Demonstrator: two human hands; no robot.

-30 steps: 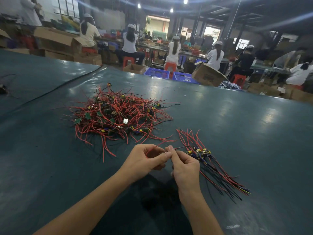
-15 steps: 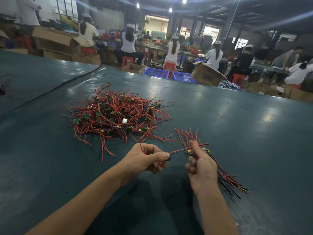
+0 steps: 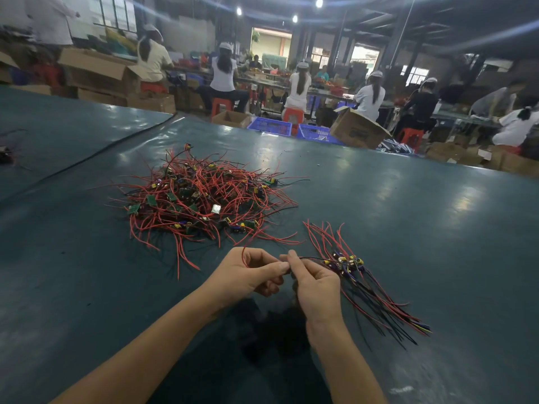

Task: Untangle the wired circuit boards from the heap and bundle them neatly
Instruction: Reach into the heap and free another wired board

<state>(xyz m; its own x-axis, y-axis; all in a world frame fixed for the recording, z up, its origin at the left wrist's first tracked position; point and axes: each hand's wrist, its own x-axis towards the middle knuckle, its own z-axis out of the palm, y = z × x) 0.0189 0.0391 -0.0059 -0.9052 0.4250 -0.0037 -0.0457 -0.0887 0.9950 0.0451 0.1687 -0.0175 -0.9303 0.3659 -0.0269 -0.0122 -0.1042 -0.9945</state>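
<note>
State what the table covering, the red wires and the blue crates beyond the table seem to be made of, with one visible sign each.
Table covering: probably vinyl or rubber sheet, dark green, semi-gloss; it reflects the ceiling lamps. Red wires: seemingly plastic-insulated, smooth; they hold loose curves. Blue crates: likely moulded plastic; uniform colour, perforated walls.

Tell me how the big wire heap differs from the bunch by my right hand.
The heap is larger and tangled, wires pointing every way; the bunch is small, wires roughly parallel. The heap looks mostly red; the bunch shows red and black. Both lie on the table.
</note>
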